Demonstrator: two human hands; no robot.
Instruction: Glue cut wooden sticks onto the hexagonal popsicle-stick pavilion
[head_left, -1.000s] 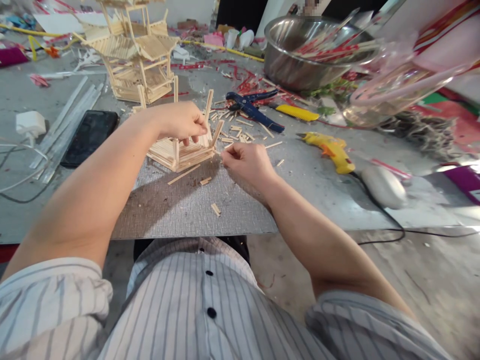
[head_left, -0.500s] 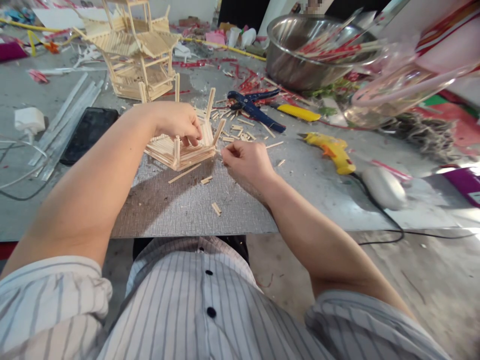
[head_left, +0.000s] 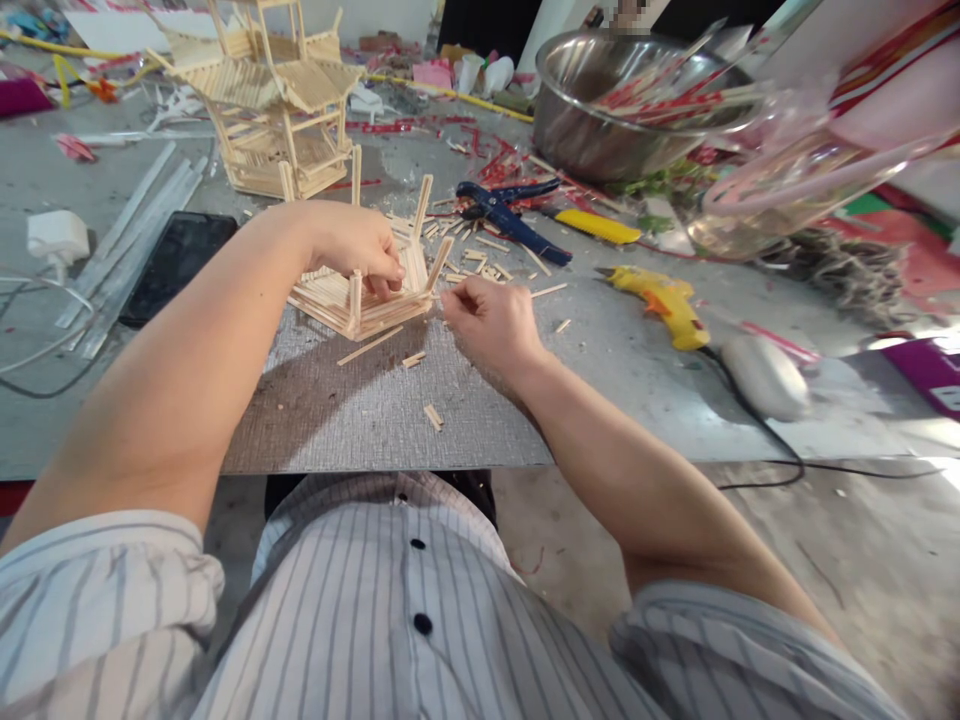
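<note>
A small platform built of wooden sticks [head_left: 352, 300], with upright posts, rests on a grey textured mat [head_left: 375, 410]. My left hand [head_left: 360, 245] lies over the top of it, fingers curled down and gripping the frame. My right hand [head_left: 487, 320] sits just right of the platform, thumb and forefinger pinched on a thin wooden stick held close to the nearest slanted post. Loose stick offcuts [head_left: 431, 415] lie on the mat below both hands.
A taller stick tower [head_left: 274, 110] stands at the back left. Blue cutters [head_left: 510, 215], a yellow knife [head_left: 596, 225], a yellow glue gun [head_left: 664, 300], a steel bowl [head_left: 622, 105], a black phone [head_left: 176, 265] and a white charger [head_left: 56, 235] surround the mat.
My right hand has crept slightly up and left toward the platform's slanted post. My left hand's fingers have curled lower onto the frame.
</note>
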